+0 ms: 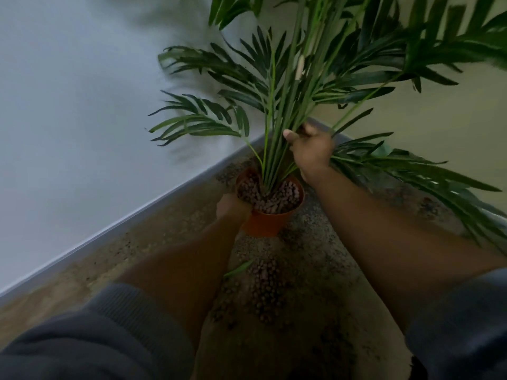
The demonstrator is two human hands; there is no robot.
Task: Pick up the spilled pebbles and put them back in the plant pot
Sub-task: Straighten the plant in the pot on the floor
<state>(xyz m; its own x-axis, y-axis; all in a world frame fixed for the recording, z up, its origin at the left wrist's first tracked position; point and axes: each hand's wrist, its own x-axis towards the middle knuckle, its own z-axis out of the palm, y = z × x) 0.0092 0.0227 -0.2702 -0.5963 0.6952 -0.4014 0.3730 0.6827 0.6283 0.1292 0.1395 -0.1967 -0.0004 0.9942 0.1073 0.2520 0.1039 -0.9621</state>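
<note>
An orange plant pot (264, 222) stands on the floor in a room corner, filled with brown pebbles (277, 198) around the stems of a tall green palm (277, 149). My left hand (231, 207) grips the pot's near-left rim. My right hand (310, 149) is closed around the bundle of palm stems above the pot. A heap of spilled pebbles (266, 286) lies on the floor between my forearms, nearer to me than the pot. The picture is blurred by motion.
A pale wall (82, 105) with a grey skirting board (131, 215) runs along the left; a second wall (439, 119) closes the corner behind the plant. Long fronds (411, 171) spread out to the right over the speckled brown floor (329, 270).
</note>
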